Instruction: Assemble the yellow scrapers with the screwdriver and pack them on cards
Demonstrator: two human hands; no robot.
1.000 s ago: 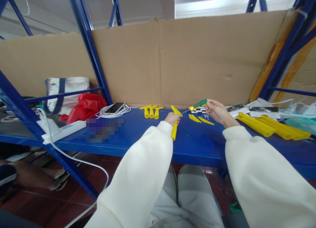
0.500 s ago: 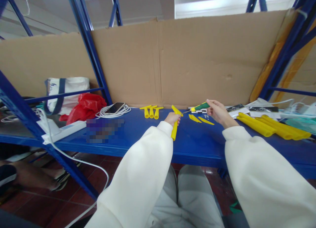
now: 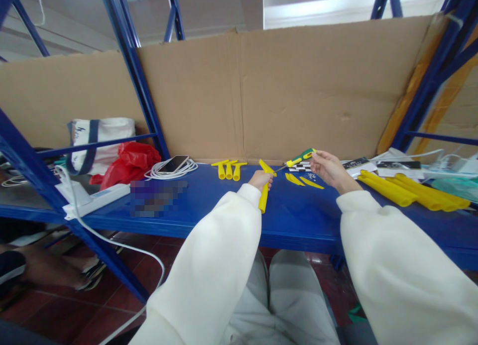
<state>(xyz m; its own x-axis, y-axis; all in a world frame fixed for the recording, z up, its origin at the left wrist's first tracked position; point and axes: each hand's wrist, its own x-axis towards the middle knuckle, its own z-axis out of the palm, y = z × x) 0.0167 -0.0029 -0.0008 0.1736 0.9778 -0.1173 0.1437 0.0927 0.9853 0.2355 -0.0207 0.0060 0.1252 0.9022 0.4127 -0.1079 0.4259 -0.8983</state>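
My left hand (image 3: 260, 179) is wrapped round a yellow T-shaped plastic piece (image 3: 263, 201), its tube end pointing toward me. In my right hand (image 3: 329, 170), a green and yellow screwdriver (image 3: 299, 158) is pinched by the end of its handle. The thin shaft slants down to the T-piece, near the left fingers; those fingers partly hide the contact. Flat yellow strips (image 3: 295, 179) lie on the blue shelf (image 3: 224, 213) just below the screwdriver. Three more yellow T-shaped pieces (image 3: 229, 172) stand in a row to the left.
Yellow tubes (image 3: 388, 189) lie at the right, before black and white boxes (image 3: 399, 167). Leftward are a phone (image 3: 175, 163) on a coiled white cable, a power strip (image 3: 99, 196), a red bag (image 3: 130, 161) and a canvas bag (image 3: 112, 131). Cardboard (image 3: 298, 96) walls the back.
The screwdriver's handle has turned, showing more yellow, and sits slightly higher. My right fingers have shifted on its end. My left hand and the T-piece look unmoved.
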